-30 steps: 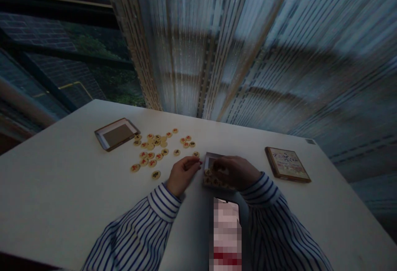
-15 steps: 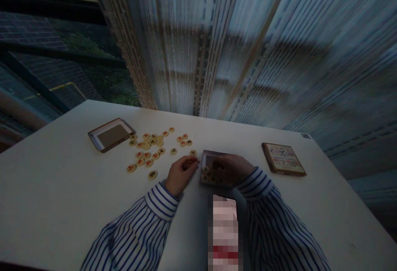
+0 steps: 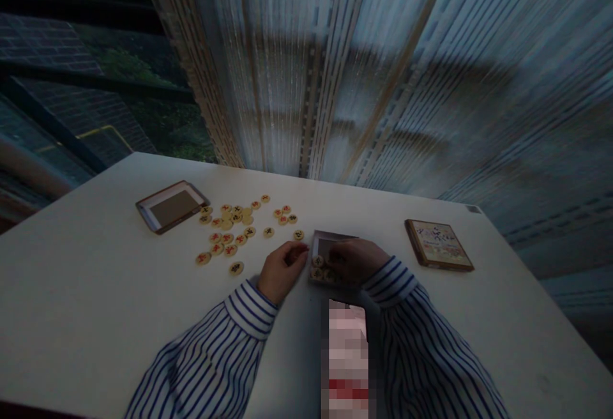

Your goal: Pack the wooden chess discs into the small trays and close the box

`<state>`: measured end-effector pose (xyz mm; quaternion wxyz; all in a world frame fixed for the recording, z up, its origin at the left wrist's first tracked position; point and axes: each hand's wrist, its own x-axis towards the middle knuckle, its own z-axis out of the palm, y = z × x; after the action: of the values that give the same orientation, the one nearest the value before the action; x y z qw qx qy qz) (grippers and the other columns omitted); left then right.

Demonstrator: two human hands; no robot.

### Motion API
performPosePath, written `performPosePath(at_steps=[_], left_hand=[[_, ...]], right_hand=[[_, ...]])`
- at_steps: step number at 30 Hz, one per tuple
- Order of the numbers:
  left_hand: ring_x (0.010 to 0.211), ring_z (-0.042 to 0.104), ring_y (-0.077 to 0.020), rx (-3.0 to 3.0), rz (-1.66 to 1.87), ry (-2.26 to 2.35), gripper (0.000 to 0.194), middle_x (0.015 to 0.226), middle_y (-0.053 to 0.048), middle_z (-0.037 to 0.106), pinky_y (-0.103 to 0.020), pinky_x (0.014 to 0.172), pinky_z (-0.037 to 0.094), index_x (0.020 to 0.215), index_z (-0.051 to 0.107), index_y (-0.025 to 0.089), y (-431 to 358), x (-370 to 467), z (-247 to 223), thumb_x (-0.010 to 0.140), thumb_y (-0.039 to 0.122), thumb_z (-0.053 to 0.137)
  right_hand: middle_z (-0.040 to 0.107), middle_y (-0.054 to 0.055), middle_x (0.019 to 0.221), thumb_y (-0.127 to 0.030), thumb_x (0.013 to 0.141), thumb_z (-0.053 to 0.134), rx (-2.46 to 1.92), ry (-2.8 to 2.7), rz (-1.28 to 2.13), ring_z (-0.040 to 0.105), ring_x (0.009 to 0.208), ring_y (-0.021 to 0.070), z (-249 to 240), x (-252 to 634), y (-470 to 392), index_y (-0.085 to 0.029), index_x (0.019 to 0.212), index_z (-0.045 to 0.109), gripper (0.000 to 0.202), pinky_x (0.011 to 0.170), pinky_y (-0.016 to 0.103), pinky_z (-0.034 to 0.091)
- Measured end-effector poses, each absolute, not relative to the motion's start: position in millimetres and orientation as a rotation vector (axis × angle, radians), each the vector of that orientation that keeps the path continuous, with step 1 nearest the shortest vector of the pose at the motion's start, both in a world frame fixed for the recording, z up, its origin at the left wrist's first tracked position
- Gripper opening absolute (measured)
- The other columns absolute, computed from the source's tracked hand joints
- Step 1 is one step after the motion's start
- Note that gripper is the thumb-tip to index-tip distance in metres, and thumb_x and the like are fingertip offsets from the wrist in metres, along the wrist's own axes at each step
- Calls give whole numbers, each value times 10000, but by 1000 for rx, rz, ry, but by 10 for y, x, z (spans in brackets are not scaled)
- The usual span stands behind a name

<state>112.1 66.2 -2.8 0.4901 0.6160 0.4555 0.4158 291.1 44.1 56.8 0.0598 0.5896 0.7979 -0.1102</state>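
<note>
My right hand (image 3: 357,260) reaches into a small open box (image 3: 330,236) with its fingers closed at a round wooden Chinese chess piece, which they mostly hide. Several more chess pieces (image 3: 317,273) lie flat along the near side and left of the box. My left hand (image 3: 282,270) rests just left of the box, fingers curled and thumb against them; what they hold, if anything, is hidden. Beyond it a single black-marked piece (image 3: 298,235) lies on the table. Loose pieces with red or black characters (image 3: 227,240) spread across the table to the left.
On the white table (image 3: 119,317), an open box lid (image 3: 167,208) lies at the back left. A closed, printed box (image 3: 438,244) sits at the right. Close to me is a phone (image 3: 348,355) with a blurred screen. A string curtain (image 3: 311,74) hangs behind the table.
My right hand has shifted slightly left and down inside the box. The left hand stays nearly in place, and the loose pieces have not moved.
</note>
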Motion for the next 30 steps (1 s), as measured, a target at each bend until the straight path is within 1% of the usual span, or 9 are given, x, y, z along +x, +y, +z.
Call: performPosePath(at_steps=[7, 18, 25, 30], left_hand=[[702, 605, -152, 1670, 950, 1124, 186, 756, -26, 679, -268, 683, 475, 845, 644, 167, 653, 1112, -57, 716, 265, 552], [683, 599, -146, 1729, 919, 1151, 206, 732, -26, 665, -253, 656, 471, 868, 646, 157, 650, 1089, -72, 729, 272, 546], [715, 612, -149, 1709, 938, 1148, 196, 738, -27, 672, -258, 690, 482, 867, 651, 162, 671, 1088, -101, 727, 249, 545], [729, 611, -153, 1716, 933, 1135, 202, 753, -31, 671, -271, 705, 482, 877, 646, 162, 671, 1082, -122, 734, 256, 538]], right_hand=[[688, 61, 865, -314, 796, 463, 1778, 2330, -375, 626, 792, 199, 573, 2902, 462, -209, 861, 662, 234, 597, 249, 395], [681, 58, 926, -310, 801, 459, 1757, 2307, -411, 615, 839, 197, 568, 2887, 458, -216, 908, 658, 245, 637, 254, 406], [682, 63, 931, -284, 784, 471, 1761, 2291, -419, 615, 849, 207, 558, 2893, 466, -214, 930, 664, 252, 652, 264, 413], [684, 65, 924, -292, 796, 463, 1752, 2294, -421, 618, 837, 204, 566, 2893, 469, -216, 928, 667, 255, 646, 262, 418]])
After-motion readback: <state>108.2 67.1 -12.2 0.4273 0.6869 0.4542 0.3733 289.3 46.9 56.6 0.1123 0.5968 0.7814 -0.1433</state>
